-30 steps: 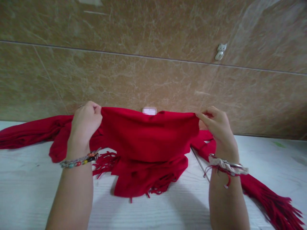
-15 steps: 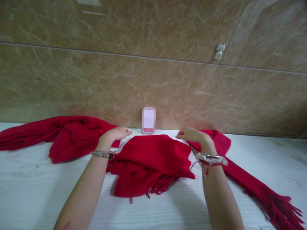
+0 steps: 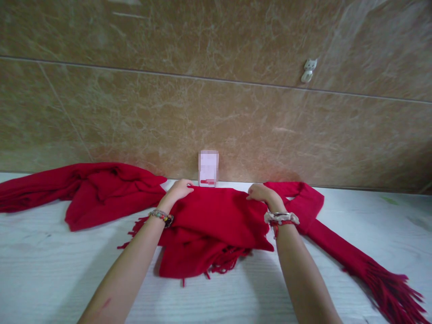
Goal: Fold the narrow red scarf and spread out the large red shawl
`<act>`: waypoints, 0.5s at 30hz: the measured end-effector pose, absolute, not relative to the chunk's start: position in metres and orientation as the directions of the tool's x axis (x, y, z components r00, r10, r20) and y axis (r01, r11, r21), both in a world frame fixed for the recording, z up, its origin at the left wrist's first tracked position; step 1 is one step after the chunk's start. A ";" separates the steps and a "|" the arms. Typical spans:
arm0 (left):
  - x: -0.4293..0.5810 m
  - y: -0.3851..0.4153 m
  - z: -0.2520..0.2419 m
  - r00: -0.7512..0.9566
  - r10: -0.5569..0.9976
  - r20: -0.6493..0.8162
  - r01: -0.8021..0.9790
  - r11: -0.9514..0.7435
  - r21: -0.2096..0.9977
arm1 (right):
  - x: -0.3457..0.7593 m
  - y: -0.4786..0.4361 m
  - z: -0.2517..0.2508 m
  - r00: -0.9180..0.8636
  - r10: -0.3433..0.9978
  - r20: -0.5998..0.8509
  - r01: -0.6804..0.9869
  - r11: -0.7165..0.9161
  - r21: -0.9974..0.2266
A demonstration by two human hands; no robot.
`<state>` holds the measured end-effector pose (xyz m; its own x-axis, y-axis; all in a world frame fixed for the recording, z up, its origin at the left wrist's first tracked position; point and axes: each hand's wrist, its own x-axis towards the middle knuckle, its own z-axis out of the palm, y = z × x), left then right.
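Observation:
A folded red scarf (image 3: 216, 211) with fringe lies in the middle of the white table. My left hand (image 3: 180, 189) is closed on its far left corner, the thumb and fingertips pinching the edge. At the far right corner my right hand (image 3: 263, 193) is closed on the same scarf, its fingertips partly hidden behind the fabric. Fringe sticks out under my left forearm and along the scarf's near edge. Just beyond the far edge, between my hands, a phone (image 3: 208, 168) leans upright against the wall; its screen is blurred.
To the left lies a bunched red cloth (image 3: 111, 193). On the right a long red scarf (image 3: 344, 247) with a fringed end stretches toward the near corner. A brown marbled wall (image 3: 151, 117) rises behind the white table (image 3: 50, 261). A small white cat-shaped piece (image 3: 308, 70) is fixed to it.
Both hands have moved inward from beside the middle scarf and now grip its far corners. The scarf's far edge is slightly raised, and more fringe shows at the left.

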<state>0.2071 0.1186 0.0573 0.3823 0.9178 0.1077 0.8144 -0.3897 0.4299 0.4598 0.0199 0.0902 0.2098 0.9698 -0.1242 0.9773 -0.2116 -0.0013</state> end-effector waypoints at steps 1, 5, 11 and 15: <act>0.205 0.118 0.063 0.356 0.922 0.150 0.813 -0.385 0.437 | 0.461 0.021 0.092 0.238 0.970 -0.055 0.971 -0.239 -0.015; 0.189 0.110 0.098 0.222 0.887 0.404 0.779 -0.411 0.474 | 0.460 0.016 0.110 0.301 0.796 0.525 0.949 -0.200 -0.242; 0.144 0.074 0.136 0.463 0.771 0.437 0.533 -0.636 0.558 | 0.450 -0.026 0.150 0.135 0.502 0.854 0.896 0.306 -0.322; 0.119 0.050 0.118 0.708 0.619 -0.340 0.690 -0.504 0.520 | 0.447 -0.052 0.150 -0.418 0.854 0.310 0.708 0.520 -0.478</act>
<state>0.1194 0.0503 0.1177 0.7081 0.6190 -0.3397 0.6898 -0.5039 0.5199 0.4465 -0.0521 0.1501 -0.4179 0.8540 0.3099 0.7079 0.5199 -0.4781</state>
